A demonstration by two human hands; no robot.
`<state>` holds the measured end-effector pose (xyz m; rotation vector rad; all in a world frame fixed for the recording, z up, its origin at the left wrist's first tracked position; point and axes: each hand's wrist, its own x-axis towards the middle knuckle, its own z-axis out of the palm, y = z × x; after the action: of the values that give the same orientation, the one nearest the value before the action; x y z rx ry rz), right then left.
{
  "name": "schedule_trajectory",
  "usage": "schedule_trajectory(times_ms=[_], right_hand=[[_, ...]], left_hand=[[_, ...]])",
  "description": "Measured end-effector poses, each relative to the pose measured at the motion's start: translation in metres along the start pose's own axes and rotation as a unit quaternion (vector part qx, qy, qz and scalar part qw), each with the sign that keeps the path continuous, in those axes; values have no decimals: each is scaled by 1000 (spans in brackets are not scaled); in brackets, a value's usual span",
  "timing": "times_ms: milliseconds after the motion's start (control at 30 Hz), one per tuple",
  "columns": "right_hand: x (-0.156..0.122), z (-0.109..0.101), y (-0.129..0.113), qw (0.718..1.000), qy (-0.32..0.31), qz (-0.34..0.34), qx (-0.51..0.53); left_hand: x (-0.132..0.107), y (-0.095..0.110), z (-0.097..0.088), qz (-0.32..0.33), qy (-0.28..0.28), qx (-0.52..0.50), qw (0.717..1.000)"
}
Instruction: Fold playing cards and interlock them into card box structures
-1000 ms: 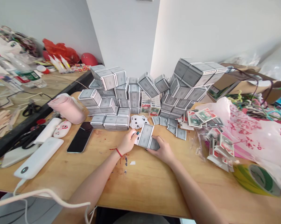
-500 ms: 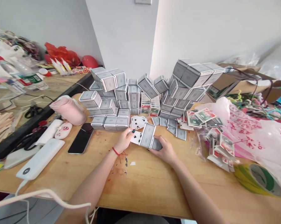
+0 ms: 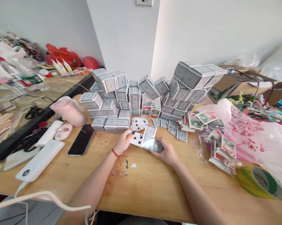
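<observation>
My left hand [image 3: 124, 142] pinches the left end of a face-up playing card [image 3: 136, 139] with spade pips. That card meets a grey-backed playing card [image 3: 148, 137], which crosses it at an angle. On the right, my right hand [image 3: 165, 151] grips another grey-backed card [image 3: 158, 146] by its end, and the pieces seem joined or overlapping; I cannot tell which. Just beyond my hands lies a fan of face-up cards [image 3: 139, 124]. Behind them rise blocks folded from cards [image 3: 117, 124], stacked at left and right.
Bent grey cards [image 3: 181, 135] and opened card boxes [image 3: 222, 150] lie to the right, near a roll of tape [image 3: 246, 181]. At left are a phone [image 3: 81, 140], a white power bank [image 3: 40, 161] with a cable, and a pink pouch [image 3: 68, 110]. Paper scraps [image 3: 133, 165] dot the tabletop.
The grey-backed card in the middle has tilted slightly and now catches a bright glare. Both hands keep nearly the same place and hold.
</observation>
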<state>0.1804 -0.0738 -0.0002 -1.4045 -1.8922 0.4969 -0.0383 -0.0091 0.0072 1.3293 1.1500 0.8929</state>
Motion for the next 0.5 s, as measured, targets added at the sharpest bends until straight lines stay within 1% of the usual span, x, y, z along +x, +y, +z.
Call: schedule_trajectory(times_ms=[200,333,500], right_hand=[[0,0,-2,1000,-5,-2,4],[0,1,-3,1000,-9,-3,10],[1,2,-4,1000,-12,-3,11]], left_hand=[[-1,1,5,32,0,11,999],[-2,-3,9,39,-13,33,999],[-4,-6,12,51,-12,50,997]])
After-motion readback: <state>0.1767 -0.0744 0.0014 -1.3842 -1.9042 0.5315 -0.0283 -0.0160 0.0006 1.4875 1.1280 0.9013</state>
